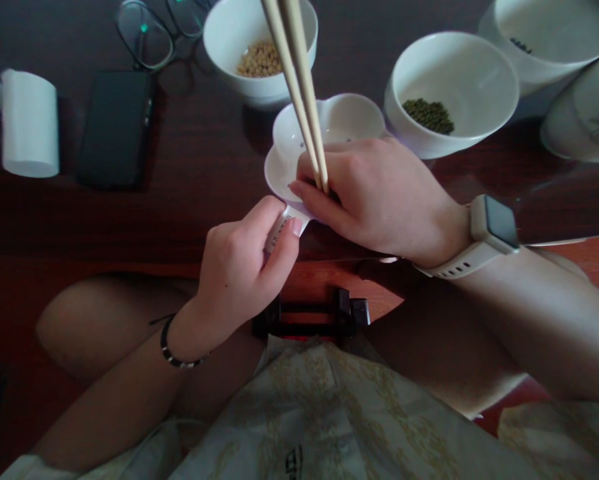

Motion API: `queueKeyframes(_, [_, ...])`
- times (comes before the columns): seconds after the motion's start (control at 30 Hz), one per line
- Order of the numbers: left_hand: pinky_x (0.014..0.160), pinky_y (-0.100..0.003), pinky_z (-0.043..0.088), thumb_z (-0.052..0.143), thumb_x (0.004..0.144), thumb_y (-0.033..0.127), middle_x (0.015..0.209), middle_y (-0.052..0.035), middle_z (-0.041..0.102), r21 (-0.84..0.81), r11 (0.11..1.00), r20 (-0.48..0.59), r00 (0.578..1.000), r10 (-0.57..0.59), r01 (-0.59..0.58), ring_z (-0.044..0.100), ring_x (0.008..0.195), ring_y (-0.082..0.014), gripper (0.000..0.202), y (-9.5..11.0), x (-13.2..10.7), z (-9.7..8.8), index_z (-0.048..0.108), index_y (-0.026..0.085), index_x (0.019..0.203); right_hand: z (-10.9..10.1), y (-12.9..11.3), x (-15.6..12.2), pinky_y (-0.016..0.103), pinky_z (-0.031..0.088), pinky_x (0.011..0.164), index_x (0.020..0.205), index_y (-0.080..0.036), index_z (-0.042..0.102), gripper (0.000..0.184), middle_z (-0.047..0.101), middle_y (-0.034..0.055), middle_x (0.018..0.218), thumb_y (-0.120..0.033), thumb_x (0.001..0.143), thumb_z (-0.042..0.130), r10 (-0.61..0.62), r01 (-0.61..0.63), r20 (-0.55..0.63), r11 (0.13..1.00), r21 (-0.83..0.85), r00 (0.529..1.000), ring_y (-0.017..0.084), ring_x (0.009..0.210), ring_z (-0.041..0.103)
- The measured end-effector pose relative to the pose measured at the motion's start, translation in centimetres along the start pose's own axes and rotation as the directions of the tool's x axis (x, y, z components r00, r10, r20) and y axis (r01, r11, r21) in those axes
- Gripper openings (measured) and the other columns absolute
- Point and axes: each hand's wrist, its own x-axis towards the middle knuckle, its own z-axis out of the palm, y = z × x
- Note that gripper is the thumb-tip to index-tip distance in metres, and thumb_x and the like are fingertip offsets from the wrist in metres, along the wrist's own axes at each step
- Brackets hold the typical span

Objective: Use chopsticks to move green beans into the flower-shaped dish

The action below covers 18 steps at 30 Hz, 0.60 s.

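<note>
My left hand (244, 263) pinches the short handle of a white scalloped dish (352, 115), which sits near the table's front edge with a few small dark specks inside. A pair of wooden chopsticks (299, 80) is gripped in my right hand (369, 190), which is over the dish and covers part of it. The thick ends point up and away; the tips are hidden beneath my hand. Beyond the dish stands a white bowl of tan beans (259, 60). Right of it is a white bowl (472, 80) with green beans (428, 116).
A further white bowl (554, 40) holding a few dark beans and a patterned cup (589, 113) stand at the right. On the left are a white cylinder (30, 127), a black case (115, 127) and eyeglasses (149, 40). The dark table's front edge runs above my lap.
</note>
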Motion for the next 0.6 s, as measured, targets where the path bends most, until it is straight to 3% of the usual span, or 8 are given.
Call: queueKeyframes(0.6, [0.051,-0.027,0.033,0.051,0.103,0.032,0.059,0.0031,0.055,0.011,0.999,-0.017,0.999,0.036,-0.036,0.050,0.049,-0.0122,0.022,-0.05,0.10,-0.07,0.060,0.021,0.086,-0.49,-0.47,-0.29,0.036,0.034,0.070,0.113,-0.022,0.071,0.044,0.078,0.0089,0.112,-0.044,0.113,0.033,-0.021,0.023,0.019,0.993,-0.112,1.000,0.028,0.090,0.071])
